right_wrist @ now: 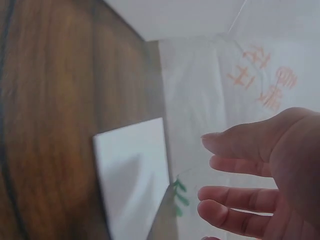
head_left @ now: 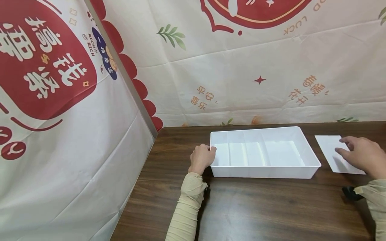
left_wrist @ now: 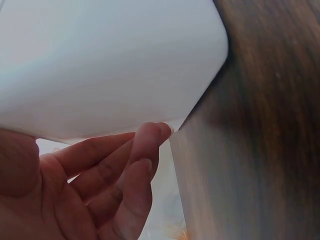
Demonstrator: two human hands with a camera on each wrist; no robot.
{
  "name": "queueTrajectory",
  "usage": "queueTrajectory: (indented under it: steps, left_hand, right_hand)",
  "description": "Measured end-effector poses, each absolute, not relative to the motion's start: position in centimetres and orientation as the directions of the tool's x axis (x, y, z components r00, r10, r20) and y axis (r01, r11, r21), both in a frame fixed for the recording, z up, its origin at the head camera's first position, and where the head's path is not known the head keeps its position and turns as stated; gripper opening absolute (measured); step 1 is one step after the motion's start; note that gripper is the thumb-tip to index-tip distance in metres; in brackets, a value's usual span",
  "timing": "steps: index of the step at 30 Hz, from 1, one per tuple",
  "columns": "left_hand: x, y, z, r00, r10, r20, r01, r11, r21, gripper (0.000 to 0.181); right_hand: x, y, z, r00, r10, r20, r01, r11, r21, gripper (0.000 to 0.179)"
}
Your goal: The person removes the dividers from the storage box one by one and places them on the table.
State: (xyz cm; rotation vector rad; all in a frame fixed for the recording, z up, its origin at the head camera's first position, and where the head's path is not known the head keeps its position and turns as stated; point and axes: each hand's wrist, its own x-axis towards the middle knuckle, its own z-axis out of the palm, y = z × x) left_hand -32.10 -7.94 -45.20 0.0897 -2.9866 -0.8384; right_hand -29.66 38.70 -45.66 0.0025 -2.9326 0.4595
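A white plastic tray (head_left: pixel 262 172) with low ridges across its floor stands on the table. At its left end my left hand (head_left: pixel 202 157) grips the rim, thumb over the inside and fingers along the outer wall. The left wrist view shows those fingers (left_wrist: pixel 145 142) against the tray's white side (left_wrist: pixel 115 70). To the right of the tray lies a flat white card (head_left: pixel 328 150). My right hand (head_left: pixel 365 155) hovers over the card with fingers spread and nothing between them. In the right wrist view, the hand's shadow falls on the card (right_wrist: pixel 132 170).
The dark wooden table (head_left: pixel 265 207) ends at a printed cloth (head_left: pixel 235 87) along the back. Another printed cloth (head_left: pixel 84 147) hangs along the left edge. A small black object (head_left: pixel 352 193) shows at the right sleeve (head_left: pixel 374 194).
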Motion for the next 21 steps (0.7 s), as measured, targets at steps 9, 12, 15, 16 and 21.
queueTrajectory:
  steps: [9,12,15,16,21]
  left_hand:
    - [-32.2,-7.9,-45.3,-0.997,-0.069,0.031,-0.045,0.865,0.499,0.043]
    - [-32.2,-7.9,-45.2,-0.997,-0.071,0.028,-0.048,0.865,0.500,0.043]
    - [-32.2,-7.9,-45.3,-0.997,-0.075,0.031,-0.049,0.864,0.501,0.041]
    - [-32.2,-7.9,-45.3,-0.997,-0.076,0.031,-0.050,0.862,0.504,0.041]
    - [-32.2,-7.9,-45.3,-0.996,-0.077,0.035,-0.049,0.860,0.508,0.041]
  right_hand:
    - [-29.2,36.1,-43.4,-0.971,-0.010,0.237,-0.084,0.949,-0.304,0.040]
    - [-29.0,34.8,-42.3,-0.973,-0.013,0.231,-0.092,0.938,-0.334,0.039]
    - [-28.9,33.3,-41.3,-0.977,-0.028,0.212,-0.106,0.924,-0.368,0.039]
    - [-28.9,32.8,-41.1,-0.979,-0.030,0.204,-0.108,0.919,-0.380,0.039]
    - [-29.3,30.4,-40.1,-0.980,-0.068,0.185,-0.143,0.894,-0.424,0.042]
